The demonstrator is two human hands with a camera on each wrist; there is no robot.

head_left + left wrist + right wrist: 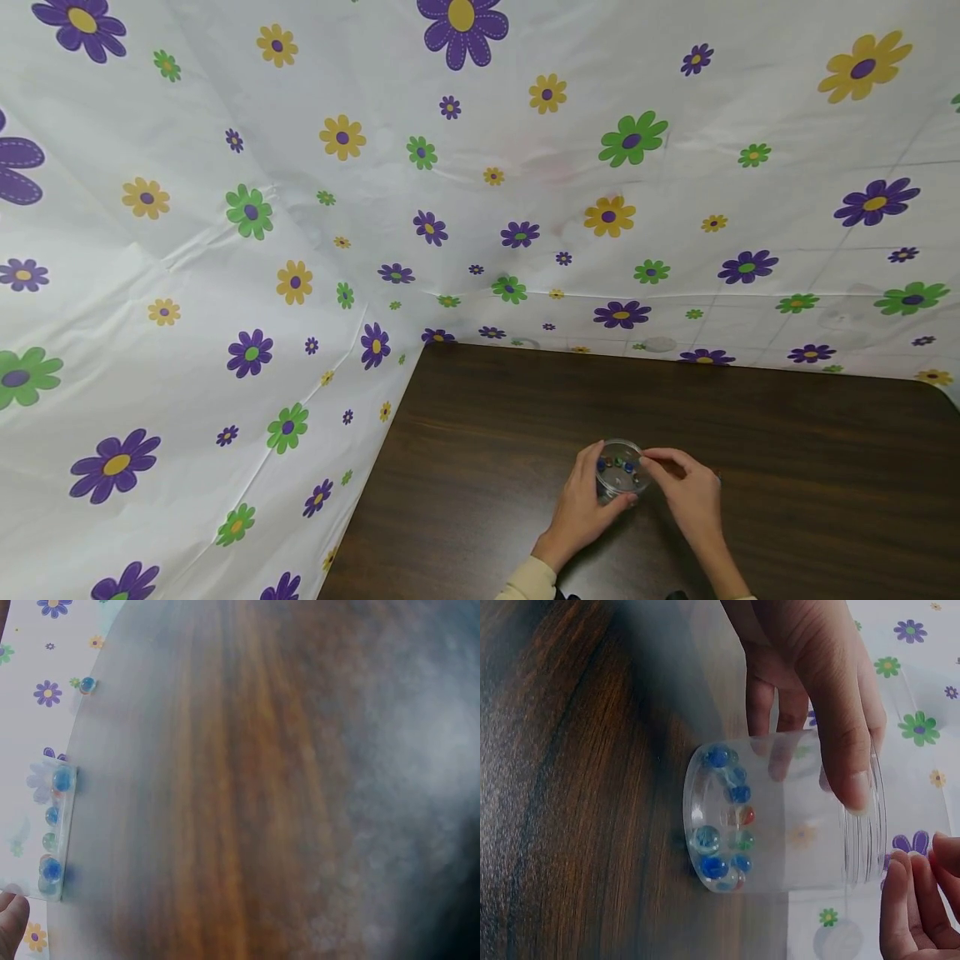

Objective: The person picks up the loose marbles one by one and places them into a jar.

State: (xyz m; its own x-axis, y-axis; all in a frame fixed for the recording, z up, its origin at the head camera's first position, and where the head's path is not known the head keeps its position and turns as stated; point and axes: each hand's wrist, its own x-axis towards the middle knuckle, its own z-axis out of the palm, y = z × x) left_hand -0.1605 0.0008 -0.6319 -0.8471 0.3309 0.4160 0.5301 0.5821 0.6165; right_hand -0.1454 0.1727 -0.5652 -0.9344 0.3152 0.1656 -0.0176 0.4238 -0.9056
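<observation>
A clear plastic jar [624,490] with a threaded rim stands upright on the dark wooden table. Several glass marbles [739,793], blue, green, clear and reddish, lie on its bottom. My left hand [582,507] grips the jar's side near the top, thumb on the near side. At the jar's right my right hand [692,493] hovers by the mouth, thumb and fingertips close together. Whether anything small sits between those fingertips is hidden. One loose blue marble [88,685] rests on the table outside the jar, mostly hidden behind the right hand in the head view.
The brown table [480,450] is bordered at the back and left by a white flowered sheet [300,167]. A round pale disc [661,344] shows at the table's back edge.
</observation>
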